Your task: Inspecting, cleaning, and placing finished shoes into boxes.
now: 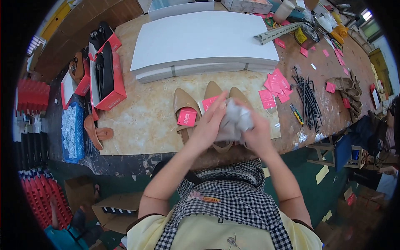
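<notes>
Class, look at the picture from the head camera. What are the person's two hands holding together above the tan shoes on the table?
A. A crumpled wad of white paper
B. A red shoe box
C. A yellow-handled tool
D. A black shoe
A: the left hand and right hand both close around a crumpled wad of white paper, just above the tan shoes.

Three beige shoes (184, 106), two red boxes (109, 79).
</notes>
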{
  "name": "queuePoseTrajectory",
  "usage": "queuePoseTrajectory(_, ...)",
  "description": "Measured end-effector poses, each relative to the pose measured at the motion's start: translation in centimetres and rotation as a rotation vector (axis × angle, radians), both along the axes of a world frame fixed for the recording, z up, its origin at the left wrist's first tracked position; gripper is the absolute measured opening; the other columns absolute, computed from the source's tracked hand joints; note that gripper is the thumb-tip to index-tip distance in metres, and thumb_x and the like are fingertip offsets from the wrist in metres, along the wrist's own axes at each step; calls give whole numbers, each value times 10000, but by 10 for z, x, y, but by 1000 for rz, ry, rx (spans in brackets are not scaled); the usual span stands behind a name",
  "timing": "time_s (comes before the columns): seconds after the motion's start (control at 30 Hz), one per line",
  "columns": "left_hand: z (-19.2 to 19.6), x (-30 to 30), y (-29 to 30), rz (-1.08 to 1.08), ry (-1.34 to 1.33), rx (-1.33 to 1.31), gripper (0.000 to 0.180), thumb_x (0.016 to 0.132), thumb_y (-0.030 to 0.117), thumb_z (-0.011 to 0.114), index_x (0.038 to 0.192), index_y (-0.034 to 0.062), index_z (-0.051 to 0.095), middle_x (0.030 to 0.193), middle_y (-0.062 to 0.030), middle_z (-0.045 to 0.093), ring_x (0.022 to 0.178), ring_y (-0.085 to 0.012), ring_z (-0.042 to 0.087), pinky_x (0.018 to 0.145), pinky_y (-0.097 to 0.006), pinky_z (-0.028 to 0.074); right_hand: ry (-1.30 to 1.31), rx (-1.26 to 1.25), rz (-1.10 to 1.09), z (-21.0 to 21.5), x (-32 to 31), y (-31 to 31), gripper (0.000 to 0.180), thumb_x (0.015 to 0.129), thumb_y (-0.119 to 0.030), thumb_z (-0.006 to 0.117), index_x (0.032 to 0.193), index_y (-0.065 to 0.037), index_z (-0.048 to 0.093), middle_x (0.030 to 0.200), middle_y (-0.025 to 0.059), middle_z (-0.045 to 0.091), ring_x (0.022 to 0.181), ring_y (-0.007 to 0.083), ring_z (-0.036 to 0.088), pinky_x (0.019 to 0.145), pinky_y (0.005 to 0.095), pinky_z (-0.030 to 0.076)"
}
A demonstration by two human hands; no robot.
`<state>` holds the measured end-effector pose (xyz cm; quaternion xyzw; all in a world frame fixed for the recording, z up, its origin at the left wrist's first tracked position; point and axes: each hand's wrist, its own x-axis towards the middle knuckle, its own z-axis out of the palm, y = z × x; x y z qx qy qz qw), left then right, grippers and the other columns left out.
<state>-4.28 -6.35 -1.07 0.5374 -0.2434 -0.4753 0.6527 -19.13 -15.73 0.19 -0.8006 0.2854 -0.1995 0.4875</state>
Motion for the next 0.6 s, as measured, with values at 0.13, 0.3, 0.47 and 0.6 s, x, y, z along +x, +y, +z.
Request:
queuePoseTrajectory(0.13,-2,21,-2,-170,-1587,353,630,939,499,483,1350,21,500,1319,-193,520,1407,-322,279,1151,-476,188,-409,471,-304,-22,0,-51,323,852,-5,579,1173,27,597,1067,116,676,943,216,673,819,324,542)
queuePoseTrajectory(0.3,-22,-15,36,-486,-1563,280,726,790,582,631,1263,35,563,1303,-156,552,1344,-335,372,1148,-515,195,-231,800,-253,-26,16,-38,304,850,-12,566,1151,20,597,1028,102,676,882,188,675,744,308,544)
queuePoseTrajectory(0.47,-51,-43,50,-350,-1577,155,645,742,465,698,1188,9,603,1208,-186,587,1240,-379,460,1120,-501,269,282,-641,250,-55,51,-2,294,761,-73,604,1044,-22,663,919,103,571,854,259,611,738,367,498)
queuePoseTrajectory(0.6,-50,-57,36,-375,-1712,299,663,741,455,695,1154,-55,604,1185,-212,590,1200,-376,469,1102,-503,283,530,-1077,285,-81,99,-4,257,747,-145,603,975,-67,692,935,110,548,916,237,591,759,356,485)
